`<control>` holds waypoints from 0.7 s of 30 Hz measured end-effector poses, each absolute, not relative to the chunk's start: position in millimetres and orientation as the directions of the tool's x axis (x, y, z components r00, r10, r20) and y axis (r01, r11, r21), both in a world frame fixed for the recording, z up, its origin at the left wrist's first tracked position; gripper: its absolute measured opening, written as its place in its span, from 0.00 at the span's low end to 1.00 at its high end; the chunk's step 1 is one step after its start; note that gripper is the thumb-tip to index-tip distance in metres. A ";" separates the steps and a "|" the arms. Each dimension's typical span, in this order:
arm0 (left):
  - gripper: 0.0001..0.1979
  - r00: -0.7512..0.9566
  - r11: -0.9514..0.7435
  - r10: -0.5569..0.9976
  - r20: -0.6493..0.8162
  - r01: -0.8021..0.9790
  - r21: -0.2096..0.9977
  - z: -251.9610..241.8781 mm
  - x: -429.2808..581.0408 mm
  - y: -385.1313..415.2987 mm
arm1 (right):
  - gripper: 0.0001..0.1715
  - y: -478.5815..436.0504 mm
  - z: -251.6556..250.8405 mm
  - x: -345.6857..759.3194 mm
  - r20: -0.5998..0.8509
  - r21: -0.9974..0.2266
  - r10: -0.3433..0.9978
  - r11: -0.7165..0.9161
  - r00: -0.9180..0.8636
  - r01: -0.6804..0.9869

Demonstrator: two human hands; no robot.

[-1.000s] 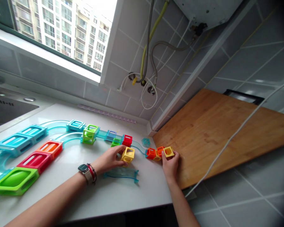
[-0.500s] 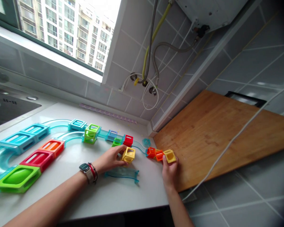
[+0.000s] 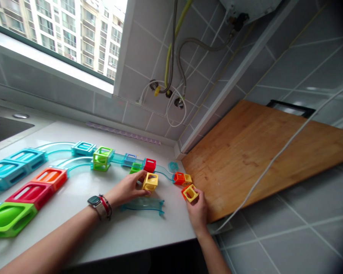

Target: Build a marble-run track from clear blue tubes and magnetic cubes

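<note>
My left hand (image 3: 130, 187) pinches a yellow open-sided cube block (image 3: 150, 182) above the white counter. Held in my right hand (image 3: 198, 211) is a second yellow cube block (image 3: 191, 193), with an orange piece showing behind it. Just beyond those fingers, an orange-red block (image 3: 178, 178) and another yellow block (image 3: 188, 179) sit at the end of a clear blue wavy track (image 3: 163, 171). A red block (image 3: 149, 164) and a green block (image 3: 135, 167) stand behind my left hand. Below it lies a loose clear blue track piece (image 3: 144, 205).
The toy track continues left through a stacked green block (image 3: 102, 158), curved pieces and longer coloured blocks (image 3: 31, 194). A wooden board (image 3: 263, 152) leans at the right, with a white cord (image 3: 271, 163) across it. A sink (image 3: 8, 127) is at far left.
My right hand has brought its yellow block, with orange behind it, nearer the counter's front edge, apart from the row. My left hand still holds its yellow block. The view has shifted slightly.
</note>
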State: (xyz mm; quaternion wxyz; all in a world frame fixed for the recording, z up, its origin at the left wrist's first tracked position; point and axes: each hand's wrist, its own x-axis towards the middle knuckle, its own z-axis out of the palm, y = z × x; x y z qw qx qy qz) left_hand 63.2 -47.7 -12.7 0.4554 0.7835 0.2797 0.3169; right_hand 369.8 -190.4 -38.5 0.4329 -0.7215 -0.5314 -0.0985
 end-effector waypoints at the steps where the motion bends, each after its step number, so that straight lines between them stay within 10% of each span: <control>1: 0.24 0.646 -0.428 0.726 0.236 0.157 0.890 -11.7 63.0 -47.8 | 0.19 -190.0 -36.8 369.1 0.618 -0.506 0.676 -0.047 0.400 0.861; 12: 0.20 0.619 -0.390 0.759 0.203 0.183 0.902 -7.3 65.5 -52.0 | 0.20 -189.7 -40.4 374.0 0.601 -0.724 0.591 0.118 0.538 0.680; 21: 0.22 0.614 -0.477 0.749 0.251 0.237 0.846 -18.3 67.0 -49.9 | 0.10 -182.7 -42.7 380.2 0.776 -0.449 0.552 0.146 0.304 0.882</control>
